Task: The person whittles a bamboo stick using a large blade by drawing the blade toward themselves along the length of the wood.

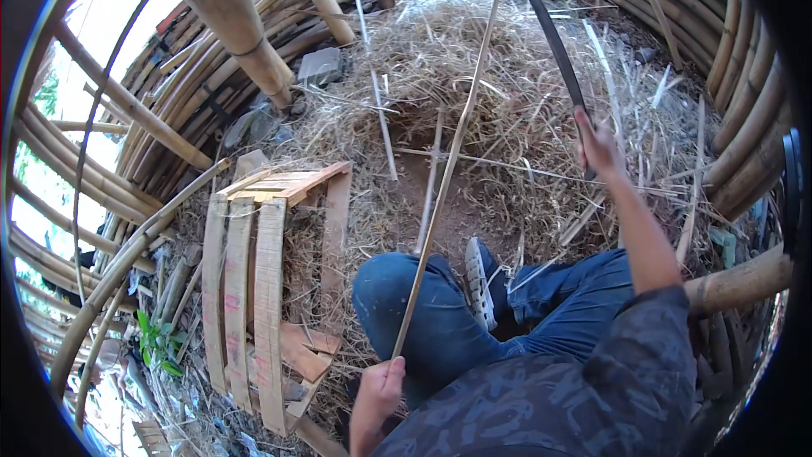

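My left hand (381, 391) is closed round the near end of a long, thin bamboo strip (458, 137), low at the left beside my knee. The strip slants up and away over my bent leg toward the far pile of shavings. Out to the right, my right hand (600, 149) grips the handle of a long machete (554, 42). Its dark, narrow blade points up and away, apart from the strip. Below both lies a heap of pale bamboo shavings (499, 93) with a few loose split strips on it.
A slatted wooden crate (272, 305) stands to my left, with broken wood pieces inside. Thick bamboo poles (228, 21) rise at the far left. Stacked bamboo (757, 118) curves along the right side, and a cut pole (740, 279) lies close to my right elbow. A green plant (161, 343) grows beyond the crate.
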`<action>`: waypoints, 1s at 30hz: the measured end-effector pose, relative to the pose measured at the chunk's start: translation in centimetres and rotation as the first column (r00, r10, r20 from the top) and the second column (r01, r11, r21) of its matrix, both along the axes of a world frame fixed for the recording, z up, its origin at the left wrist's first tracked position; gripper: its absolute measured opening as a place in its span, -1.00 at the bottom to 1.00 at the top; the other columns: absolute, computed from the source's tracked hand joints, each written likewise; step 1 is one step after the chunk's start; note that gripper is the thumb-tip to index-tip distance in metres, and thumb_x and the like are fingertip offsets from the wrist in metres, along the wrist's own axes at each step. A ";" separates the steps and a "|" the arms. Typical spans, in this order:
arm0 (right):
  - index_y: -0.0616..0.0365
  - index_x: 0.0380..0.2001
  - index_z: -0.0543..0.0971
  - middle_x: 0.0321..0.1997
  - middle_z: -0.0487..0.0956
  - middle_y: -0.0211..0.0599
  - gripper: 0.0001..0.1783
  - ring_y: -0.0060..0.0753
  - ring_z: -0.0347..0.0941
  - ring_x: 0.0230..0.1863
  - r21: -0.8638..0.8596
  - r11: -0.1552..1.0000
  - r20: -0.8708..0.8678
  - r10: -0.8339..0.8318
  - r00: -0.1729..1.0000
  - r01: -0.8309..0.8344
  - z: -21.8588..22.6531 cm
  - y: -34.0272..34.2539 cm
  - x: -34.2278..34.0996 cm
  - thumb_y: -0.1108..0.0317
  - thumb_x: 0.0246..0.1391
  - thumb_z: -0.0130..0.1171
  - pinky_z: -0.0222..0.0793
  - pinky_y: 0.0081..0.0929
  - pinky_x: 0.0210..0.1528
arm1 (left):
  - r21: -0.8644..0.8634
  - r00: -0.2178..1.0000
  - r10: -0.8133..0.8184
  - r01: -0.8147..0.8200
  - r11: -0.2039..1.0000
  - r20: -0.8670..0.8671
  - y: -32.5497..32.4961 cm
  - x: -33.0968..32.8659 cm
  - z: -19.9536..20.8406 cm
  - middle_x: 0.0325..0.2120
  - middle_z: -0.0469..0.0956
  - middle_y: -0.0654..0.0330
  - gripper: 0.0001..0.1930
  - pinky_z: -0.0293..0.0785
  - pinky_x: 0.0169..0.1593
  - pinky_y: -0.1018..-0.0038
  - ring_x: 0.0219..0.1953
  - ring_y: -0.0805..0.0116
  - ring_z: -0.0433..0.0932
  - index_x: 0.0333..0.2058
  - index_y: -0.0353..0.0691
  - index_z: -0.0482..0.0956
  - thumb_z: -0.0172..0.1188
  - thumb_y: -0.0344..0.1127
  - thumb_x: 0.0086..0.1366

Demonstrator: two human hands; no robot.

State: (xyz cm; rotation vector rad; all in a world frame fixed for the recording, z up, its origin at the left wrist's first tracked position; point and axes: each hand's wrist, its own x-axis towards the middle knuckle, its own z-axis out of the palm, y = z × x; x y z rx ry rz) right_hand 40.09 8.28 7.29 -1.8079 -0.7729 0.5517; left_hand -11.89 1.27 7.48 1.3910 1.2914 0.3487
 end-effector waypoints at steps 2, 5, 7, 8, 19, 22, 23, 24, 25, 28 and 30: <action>0.05 -0.61 0.34 -0.80 0.32 -0.48 -0.37 -0.62 0.25 -0.86 0.011 0.996 -0.166 -0.088 0.982 0.091 -3.2 -5.8 -2.5 -0.32 0.09 0.07 0.16 -0.59 -0.83 | 0.097 0.988 -0.149 0.153 0.983 -0.050 1.4 -1.2 1.4 -0.74 0.26 0.24 -0.59 0.22 -0.52 0.45 -0.62 0.50 0.22 -0.56 -0.36 0.39 -0.06 -0.18 0.42; 0.04 -0.57 0.35 -0.82 0.29 -0.45 -0.45 -0.57 0.23 -0.88 0.034 0.982 -0.320 -0.167 0.932 0.188 -8.2 -14.5 -7.7 -0.22 0.16 0.07 0.16 -0.57 -0.84 | 0.165 0.980 -0.191 0.199 0.966 -0.065 3.4 -1.6 4.1 -0.72 0.28 0.19 -0.62 0.25 -0.51 0.43 -0.61 0.47 0.25 -0.52 -0.34 0.38 -0.08 -0.19 0.43; 0.04 -0.57 0.34 -0.82 0.28 -0.45 -0.45 -0.56 0.22 -0.88 0.000 0.956 -0.329 -0.276 0.903 0.292 -8.7 -18.8 -11.1 -0.22 0.17 0.06 0.16 -0.58 -0.84 | 0.249 0.962 -0.257 0.271 0.930 -0.088 5.2 -1.1 4.4 -0.71 0.24 0.13 -0.63 0.20 -0.52 0.36 -0.63 0.37 0.25 -0.51 -0.33 0.35 -0.12 -0.19 0.44; 0.04 -0.56 0.34 -0.81 0.28 -0.45 -0.45 -0.57 0.22 -0.88 -0.010 0.941 -0.330 -0.323 0.887 0.339 -8.8 -20.7 -12.3 -0.22 0.17 0.05 0.16 -0.58 -0.84 | 0.295 0.956 -0.274 0.293 0.910 -0.104 5.9 -0.3 4.9 -0.71 0.25 0.07 -0.63 0.19 -0.52 0.31 -0.64 0.28 0.27 -0.50 -0.34 0.34 -0.13 -0.20 0.44; 0.12 -0.48 0.41 -0.71 0.38 -0.44 -0.65 -0.62 0.30 -0.76 0.235 0.930 -0.206 -0.238 0.949 0.284 6.1 -20.2 -14.8 0.09 0.18 0.17 0.26 -0.62 -0.71 | 0.527 0.916 -0.354 0.399 0.750 -0.190 7.5 4.2 5.4 -0.74 0.20 0.02 -0.68 0.13 -0.57 0.31 -0.70 0.30 0.17 -0.51 -0.38 0.31 -0.02 -0.28 0.40; 0.17 -0.44 0.45 -0.68 0.43 -0.42 -0.82 -0.63 0.35 -0.72 0.198 0.967 -0.083 -0.148 0.986 0.162 11.2 -18.0 -13.9 0.33 0.10 0.20 0.31 -0.61 -0.68 | 0.559 0.925 -0.335 0.376 0.739 -0.179 8.0 5.4 7.0 -0.74 0.24 0.00 -0.68 0.15 -0.55 0.31 -0.70 0.27 0.21 -0.50 -0.38 0.31 -0.01 -0.28 0.40; 0.19 -0.44 0.45 -0.68 0.43 -0.42 -0.87 -0.64 0.36 -0.70 0.187 0.980 -0.013 -0.061 0.998 0.062 12.0 -16.9 -13.0 0.38 0.07 0.17 0.31 -0.63 -0.68 | 0.528 0.921 -0.344 0.388 0.756 -0.184 8.2 6.0 7.8 -0.72 0.27 -0.01 -0.70 0.18 -0.53 0.31 -0.68 0.24 0.24 -0.48 -0.38 0.32 -0.02 -0.28 0.40; 0.20 -0.45 0.46 -0.67 0.43 -0.43 -0.92 -0.65 0.37 -0.68 0.169 0.985 0.049 0.028 0.998 -0.036 12.5 -15.8 -12.2 0.43 0.04 0.13 0.31 -0.65 -0.67 | 0.493 0.916 -0.352 0.401 0.772 -0.194 8.4 6.5 8.2 -0.71 0.29 -0.03 -0.71 0.20 -0.51 0.30 -0.67 0.21 0.28 -0.46 -0.38 0.32 -0.02 -0.29 0.40; 0.19 -0.48 0.47 -0.65 0.43 -0.46 -0.96 -0.66 0.33 -0.67 0.098 0.993 0.163 0.043 0.986 -0.060 13.1 -14.4 -11.6 0.46 -0.02 0.10 0.24 -0.61 -0.65 | 0.497 0.920 -0.339 0.392 0.774 -0.198 8.8 7.4 8.3 -0.71 0.29 -0.03 -0.71 0.20 -0.51 0.30 -0.67 0.21 0.28 -0.46 -0.38 0.32 -0.02 -0.29 0.40; 0.13 -0.58 0.47 -0.64 0.40 -0.50 -0.88 -0.60 0.21 -0.63 -0.135 0.976 0.456 0.217 0.863 -0.173 12.4 -9.3 -9.6 0.37 -0.06 0.15 0.09 -0.48 -0.55 | 0.425 0.908 -0.375 0.418 0.802 -0.186 10.9 9.8 8.0 -0.69 0.17 0.22 -0.72 0.15 -0.50 0.43 -0.58 0.49 0.12 -0.44 -0.35 0.29 -0.03 -0.28 0.41; 0.16 -0.58 0.47 -0.64 0.40 -0.47 -0.84 -0.55 0.26 -0.61 -0.284 0.917 0.343 0.370 0.863 -0.280 10.8 -5.7 -9.6 0.33 -0.07 0.19 0.14 -0.45 -0.53 | 0.395 0.837 -0.488 0.547 0.738 -0.247 13.0 10.8 6.6 -0.68 0.18 0.20 -0.74 0.18 -0.48 0.41 -0.57 0.49 0.15 -0.43 -0.34 0.31 -0.04 -0.29 0.42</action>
